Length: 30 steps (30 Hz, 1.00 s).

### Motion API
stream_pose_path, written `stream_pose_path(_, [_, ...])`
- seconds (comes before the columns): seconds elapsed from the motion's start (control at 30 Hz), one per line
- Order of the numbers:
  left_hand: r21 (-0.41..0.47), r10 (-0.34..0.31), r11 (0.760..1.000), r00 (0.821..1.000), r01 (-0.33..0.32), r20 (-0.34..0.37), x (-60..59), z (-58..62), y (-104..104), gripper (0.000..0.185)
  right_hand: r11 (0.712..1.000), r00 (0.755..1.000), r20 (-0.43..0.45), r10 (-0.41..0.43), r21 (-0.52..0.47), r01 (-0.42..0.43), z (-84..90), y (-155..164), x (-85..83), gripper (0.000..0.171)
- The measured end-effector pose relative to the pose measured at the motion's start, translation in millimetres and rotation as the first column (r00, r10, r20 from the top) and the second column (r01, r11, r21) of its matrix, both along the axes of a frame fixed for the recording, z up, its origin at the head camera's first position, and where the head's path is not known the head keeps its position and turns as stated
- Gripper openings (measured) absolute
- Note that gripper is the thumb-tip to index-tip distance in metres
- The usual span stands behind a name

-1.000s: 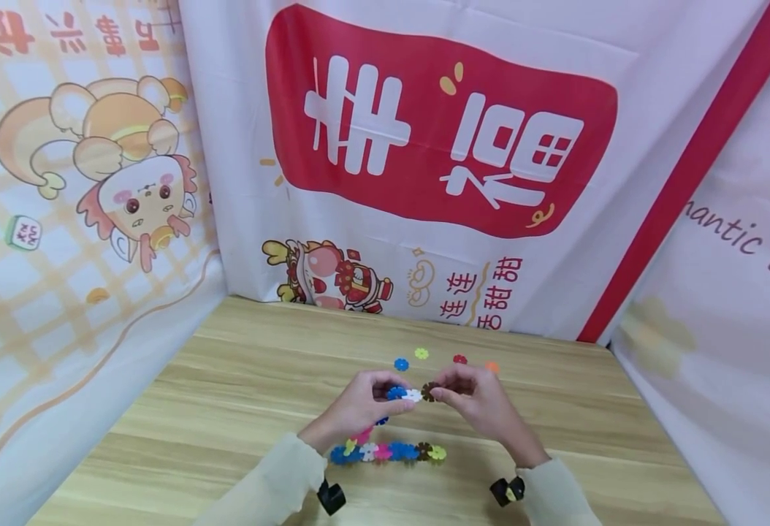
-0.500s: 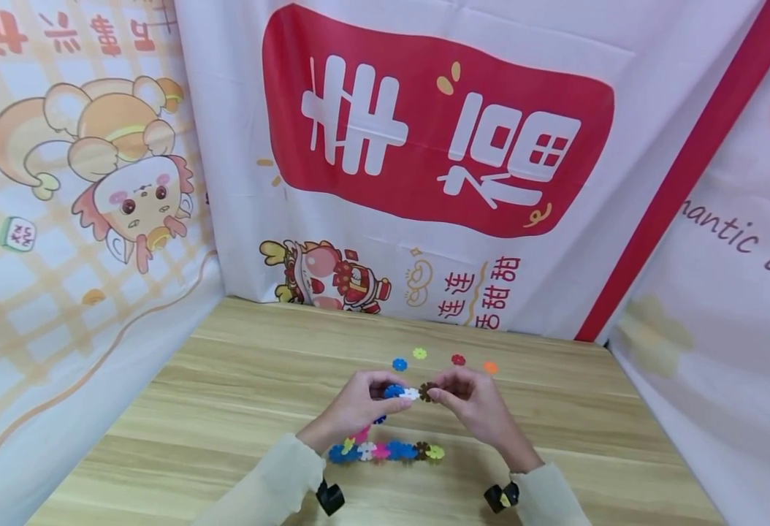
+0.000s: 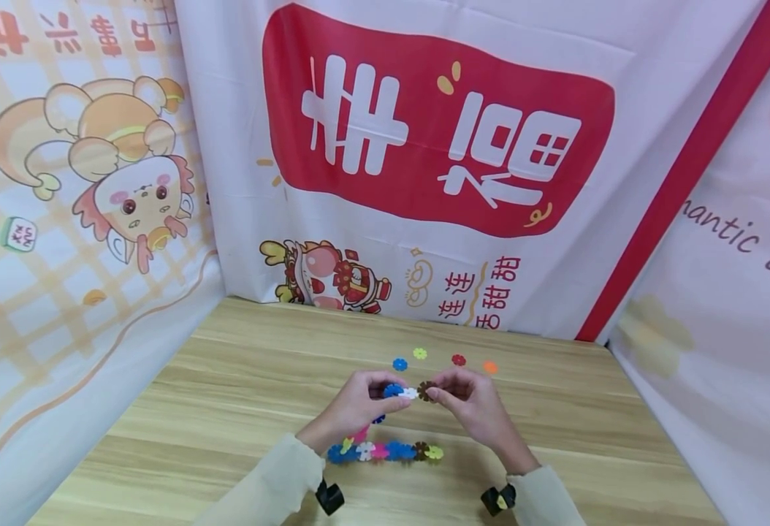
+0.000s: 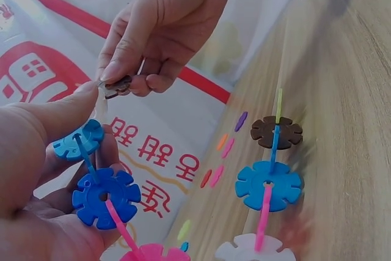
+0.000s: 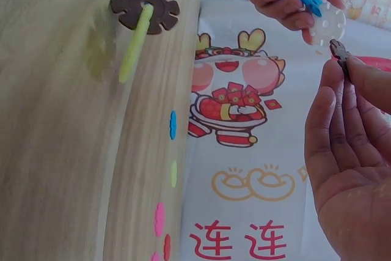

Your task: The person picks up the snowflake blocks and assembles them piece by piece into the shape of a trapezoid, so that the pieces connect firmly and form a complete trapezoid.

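In the head view my left hand [image 3: 352,406] holds the end of a chain of flower-shaped interlocking discs, with a blue disc [image 3: 393,391] and a white disc [image 3: 410,393] showing at its fingers. My right hand [image 3: 483,413] pinches a brown disc [image 3: 425,391] between thumb and fingers. Seen from the right wrist, the brown disc's edge lies at the rim of the white disc [image 5: 330,25]; whether they interlock I cannot tell. The left wrist view shows more blue discs [image 4: 106,197] and a pink disc [image 4: 155,252] hanging below the left palm.
A row of joined discs [image 3: 398,451] lies on the wooden table [image 3: 260,380] in front of the hands, ending in a yellow disc [image 3: 434,453]. Farther back are a loose blue disc [image 3: 400,364], a yellow-green one [image 3: 420,353], a red one [image 3: 459,360] and an orange one [image 3: 490,367]. Printed cloth walls surround the table.
The hands stay almost in place with the same discs. The brown disc has shifted very slightly left and turned a little toward the head camera.
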<state>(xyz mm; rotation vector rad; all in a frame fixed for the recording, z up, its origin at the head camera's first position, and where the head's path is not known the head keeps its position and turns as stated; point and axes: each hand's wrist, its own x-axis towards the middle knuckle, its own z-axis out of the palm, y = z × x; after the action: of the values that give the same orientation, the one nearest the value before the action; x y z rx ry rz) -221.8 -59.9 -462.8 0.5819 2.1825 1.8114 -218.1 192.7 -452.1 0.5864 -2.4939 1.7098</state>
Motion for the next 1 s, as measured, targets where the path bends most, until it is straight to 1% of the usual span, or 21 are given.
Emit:
stream_pose_path(0.13, [-0.016,-0.001,1.000,1.000,0.000,-0.031,-0.6,0.2,1.6,0.031,1.000,1.000,0.003,-0.018,0.006,0.018,-0.3,-4.3,-0.3,0.012])
stream_pose_path(0.23, [-0.023,0.018,1.000,0.998,-0.020,-0.058,-2.1,0.1,3.1,0.028,0.999,0.999,0.006,-0.050,0.004,0.050,-0.1,-8.2,-1.5,0.009])
stream_pose_path(0.3, [-0.014,0.032,0.999,0.998,-0.033,-0.057,-3.3,-0.1,4.0,0.026,0.998,0.998,0.009,-0.069,0.004,0.069,0.4,-10.6,-2.4,0.007])
stream_pose_path(0.4, [0.002,0.039,0.999,0.999,-0.039,-0.027,-4.8,-0.9,2.8,0.024,0.997,0.997,0.005,-0.078,0.008,0.077,1.2,-13.8,-3.5,0.006])
stream_pose_path(0.5, [0.011,0.024,1.000,0.999,-0.024,0.029,-6.2,-1.6,-1.7,0.026,0.999,0.999,-0.005,-0.039,0.033,0.039,1.8,-15.6,-5.3,0.008])
stream_pose_path(0.6, [-0.024,-0.002,1.000,0.999,0.003,0.040,-8.4,-2.5,-6.9,0.027,0.994,0.999,0.011,0.049,0.098,-0.050,3.3,-11.4,-9.8,0.011])
stream_pose_path(0.7, [-0.062,-0.024,0.998,0.999,0.025,0.024,-10.6,-2.8,-9.8,0.030,0.968,0.986,0.060,0.153,0.191,-0.162,7.2,0.5,-19.3,0.018])
stream_pose_path(0.8, [-0.071,-0.022,0.997,1.000,0.024,0.022,-11.4,-1.8,-10.4,0.033,0.930,0.971,0.102,0.214,0.282,-0.235,10.4,12.6,-35.0,0.024])
stream_pose_path(0.83, [-0.070,-0.017,0.997,0.999,0.019,0.027,-11.5,-1.5,-10.2,0.033,0.917,0.971,0.097,0.218,0.320,-0.238,10.1,14.8,-42.0,0.024])
stream_pose_path(0.9, [-0.068,-0.007,0.998,0.999,0.010,0.034,-11.2,-1.2,-9.6,0.033,0.892,0.977,0.079,0.200,0.397,-0.215,8.9,14.3,-56.0,0.023])
stream_pose_path(0.97, [-0.065,-0.002,0.998,0.999,0.005,0.047,-11.0,-1.7,-8.4,0.033,0.864,0.985,0.036,0.171,0.475,-0.167,4.9,9.3,-70.9,0.023])
stream_pose_path(1.0, [-0.065,-0.002,0.998,0.999,0.006,0.051,-11.1,-2.4,-7.5,0.033,0.844,0.987,0.008,0.160,0.518,-0.141,2.3,5.6,-78.2,0.024])
